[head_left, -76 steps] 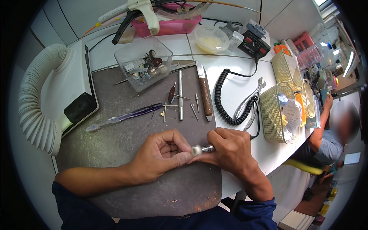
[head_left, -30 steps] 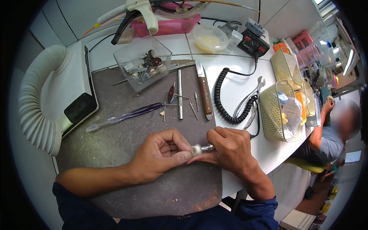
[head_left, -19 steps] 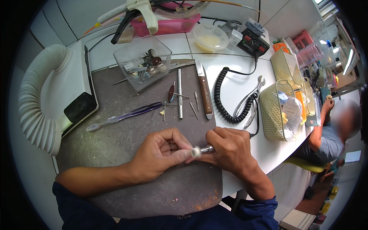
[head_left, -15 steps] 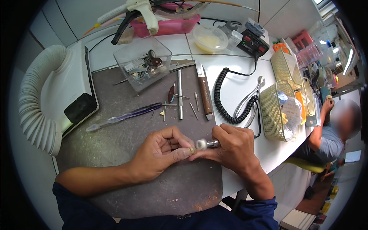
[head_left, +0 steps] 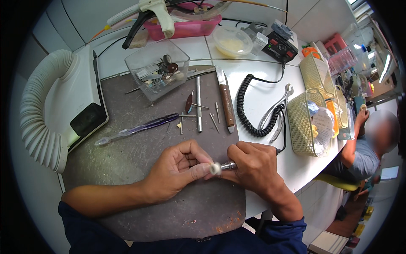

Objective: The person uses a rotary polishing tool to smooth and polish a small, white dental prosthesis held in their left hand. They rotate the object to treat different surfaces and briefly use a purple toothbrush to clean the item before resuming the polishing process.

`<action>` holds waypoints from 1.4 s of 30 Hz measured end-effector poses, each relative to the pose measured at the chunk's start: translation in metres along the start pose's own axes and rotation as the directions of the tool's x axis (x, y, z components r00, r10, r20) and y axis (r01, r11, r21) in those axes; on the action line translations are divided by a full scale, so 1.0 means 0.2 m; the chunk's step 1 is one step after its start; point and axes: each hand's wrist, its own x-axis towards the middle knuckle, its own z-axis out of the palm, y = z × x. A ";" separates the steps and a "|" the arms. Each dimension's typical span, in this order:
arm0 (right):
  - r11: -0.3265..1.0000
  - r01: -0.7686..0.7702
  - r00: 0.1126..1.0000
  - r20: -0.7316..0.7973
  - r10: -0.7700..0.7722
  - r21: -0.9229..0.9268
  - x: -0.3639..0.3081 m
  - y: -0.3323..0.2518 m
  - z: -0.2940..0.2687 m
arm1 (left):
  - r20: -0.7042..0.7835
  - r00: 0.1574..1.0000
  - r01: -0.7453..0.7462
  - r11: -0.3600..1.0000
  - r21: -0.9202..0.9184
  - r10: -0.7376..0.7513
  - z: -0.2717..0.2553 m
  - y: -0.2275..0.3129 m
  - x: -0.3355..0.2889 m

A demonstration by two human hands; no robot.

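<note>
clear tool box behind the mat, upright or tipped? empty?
Upright and not empty. The clear box stands on its base with the open top up, and small metal bits lie inside. No lid in view.

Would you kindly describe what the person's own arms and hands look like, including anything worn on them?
Both forearms are bare, with dark blue sleeves pushed up near the elbows. The left hand and the right hand are bare: no gloves, and no rings, watch or bracelet show. No cables or markings show on either arm.
</note>
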 end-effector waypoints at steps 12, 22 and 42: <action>0.998 -0.051 0.997 0.052 0.052 -0.024 0.00 0.01 -0.02 | -0.051 0.999 0.005 0.995 0.104 0.001 0.03 0.03 -0.01; 1.000 -0.008 0.999 0.036 0.008 -0.010 0.01 0.01 -0.01 | -0.060 0.998 0.014 0.999 0.048 -0.011 0.03 0.03 -0.01; 0.881 -0.466 0.884 0.003 0.468 0.085 0.05 0.12 -0.14 | 0.024 0.999 0.041 0.996 -0.076 -0.039 0.01 0.02 0.00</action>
